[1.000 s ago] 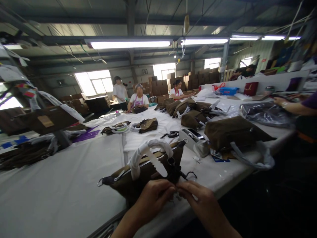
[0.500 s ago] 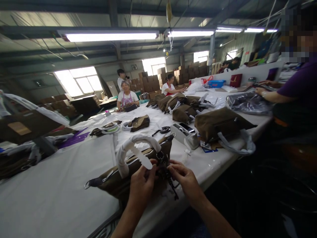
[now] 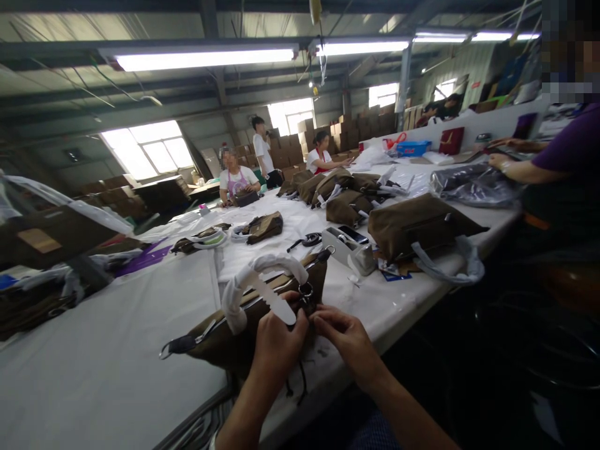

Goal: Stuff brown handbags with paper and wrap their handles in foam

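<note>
A brown handbag (image 3: 234,331) stands at the near edge of the white table (image 3: 112,369), its handle (image 3: 262,269) wrapped in white foam. My left hand (image 3: 279,340) is closed in a pinch against the bag's side, just below a metal ring (image 3: 307,290). My right hand (image 3: 344,337) is closed too, fingertips meeting the left hand's at the same spot. A thin dark cord (image 3: 300,384) hangs below my hands. What the fingers pinch is too small to make out.
More brown bags (image 3: 412,228) lie along the table, with a small white box (image 3: 347,245) and a black strap (image 3: 309,239). A person in purple (image 3: 562,162) works at the right. Three other people are at the far end. Cardboard boxes are stacked behind.
My hands rose from the table edge to the bag's ring and closed together on it. The dangling black strap now hangs lower, below my hands. The view shifted right.
</note>
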{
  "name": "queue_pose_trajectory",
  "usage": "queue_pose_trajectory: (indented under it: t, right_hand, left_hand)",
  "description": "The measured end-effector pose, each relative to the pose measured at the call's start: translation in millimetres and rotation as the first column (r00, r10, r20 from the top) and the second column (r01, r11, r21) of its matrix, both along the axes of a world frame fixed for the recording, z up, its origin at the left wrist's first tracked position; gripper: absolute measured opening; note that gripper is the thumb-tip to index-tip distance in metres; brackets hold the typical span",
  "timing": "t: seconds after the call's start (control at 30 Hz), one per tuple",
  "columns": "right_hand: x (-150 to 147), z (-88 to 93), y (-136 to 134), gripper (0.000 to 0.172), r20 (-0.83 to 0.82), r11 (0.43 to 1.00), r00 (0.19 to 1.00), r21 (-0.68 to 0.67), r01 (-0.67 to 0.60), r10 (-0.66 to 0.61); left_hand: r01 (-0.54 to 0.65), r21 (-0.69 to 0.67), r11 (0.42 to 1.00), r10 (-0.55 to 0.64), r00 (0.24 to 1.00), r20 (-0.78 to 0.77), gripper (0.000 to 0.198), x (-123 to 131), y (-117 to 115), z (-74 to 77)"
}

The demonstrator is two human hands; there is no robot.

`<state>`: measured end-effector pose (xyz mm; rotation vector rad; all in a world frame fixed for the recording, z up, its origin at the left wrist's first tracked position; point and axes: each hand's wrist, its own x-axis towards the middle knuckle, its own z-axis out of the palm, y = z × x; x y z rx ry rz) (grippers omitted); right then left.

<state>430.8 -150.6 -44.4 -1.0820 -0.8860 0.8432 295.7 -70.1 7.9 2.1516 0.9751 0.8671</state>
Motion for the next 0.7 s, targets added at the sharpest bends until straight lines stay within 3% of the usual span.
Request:
queue_pose_trajectory:
  t: [0.23, 0.57, 0.7]
  right_hand:
    - [10, 1.2, -2, 0.029, 0.131, 0.986, 0.977, 0.011, 0.168, -0.168]
    - [10, -3.8, -8, 0.021, 0.226, 0.993, 0.967, 0.037, 0.112, -0.117]
    - [27, -7.4, -14, 0.021, 0.367, 0.956, 0.884, 0.081, 0.281, -0.291]
  left_hand:
    - [-0.007, -0.012, 1.0, 0.007, 0.999, 0.037, 0.03, -2, 4, -4.3]
    - [0.064, -0.049, 0.997, -0.061, 0.997, 0.051, 0.035, -3, 3, -11.6]
    - [0.041, -0.06, 0.997, -0.037, 0.997, 0.062, 0.032, -4, 6, -12.9]
